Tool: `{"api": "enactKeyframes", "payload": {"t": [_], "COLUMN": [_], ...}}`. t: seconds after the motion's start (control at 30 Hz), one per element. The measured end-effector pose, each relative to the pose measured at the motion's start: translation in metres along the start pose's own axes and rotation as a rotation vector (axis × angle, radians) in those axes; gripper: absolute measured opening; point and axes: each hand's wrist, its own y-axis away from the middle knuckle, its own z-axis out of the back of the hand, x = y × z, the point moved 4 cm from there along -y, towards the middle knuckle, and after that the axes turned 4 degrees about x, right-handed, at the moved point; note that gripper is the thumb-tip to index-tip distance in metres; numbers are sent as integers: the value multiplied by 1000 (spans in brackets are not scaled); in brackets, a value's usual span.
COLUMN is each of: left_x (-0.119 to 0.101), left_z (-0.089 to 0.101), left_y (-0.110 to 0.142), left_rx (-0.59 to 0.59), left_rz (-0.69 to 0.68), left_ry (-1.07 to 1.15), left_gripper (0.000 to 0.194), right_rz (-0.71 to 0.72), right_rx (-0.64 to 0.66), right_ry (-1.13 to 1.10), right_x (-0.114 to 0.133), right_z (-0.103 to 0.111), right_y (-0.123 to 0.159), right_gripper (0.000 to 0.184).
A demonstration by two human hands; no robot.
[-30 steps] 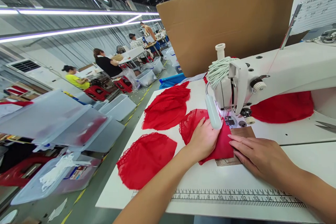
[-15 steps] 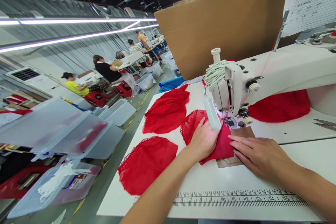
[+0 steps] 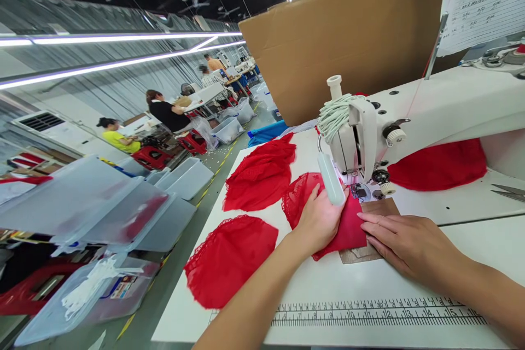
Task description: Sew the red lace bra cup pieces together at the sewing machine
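A white sewing machine (image 3: 410, 115) stands on the white table (image 3: 410, 279). Under its needle lies a red lace fabric piece (image 3: 297, 194). My left hand (image 3: 318, 221) lies flat on this piece with fingers stretched toward the needle. My right hand (image 3: 404, 243) rests flat beside it, fingers spread, pressing the fabric's edge and a brown paper pattern (image 3: 379, 208) beneath. Neither hand grips anything.
Two more red lace pieces (image 3: 260, 175) (image 3: 229, 257) lie left of the machine, and red fabric (image 3: 438, 164) is bunched behind it. Scissors (image 3: 508, 191) lie at far right. A cardboard screen (image 3: 344, 38) stands behind. Plastic bins (image 3: 90, 202) and seated co-workers (image 3: 164, 106) are on the left.
The camera has tilted slightly. Both hands stay flat on the red lace piece in nearly the same place.
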Motion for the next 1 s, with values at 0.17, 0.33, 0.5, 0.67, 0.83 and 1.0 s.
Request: {"api": "enactKeyframes", "payload": {"t": [0.17, 0.33, 0.5, 0.67, 0.83, 1.0], "left_x": [0, 1, 0, 1, -3, -10], "left_z": [0, -1, -1, -2, 8, 31], "left_y": [-1, -1, -1, -2, -4, 3], "left_rx": [3, 10, 12, -20, -84, -53], "left_rz": [7, 14, 12, 16, 6, -60], "left_ry": [-7, -12, -22, -30, 7, 241], "left_gripper": [48, 49, 49, 49, 42, 28], "right_rz": [8, 13, 19, 6, -11, -32], "right_rx": [-2, -5, -25, -23, -23, -20], "right_ry": [41, 39, 26, 24, 42, -21], "right_x": [0, -1, 1, 1, 0, -5], "right_z": [1, 1, 1, 2, 0, 6], "right_y": [0, -1, -1, 0, -3, -2], "right_gripper": [42, 41, 38, 38, 38, 39]}}
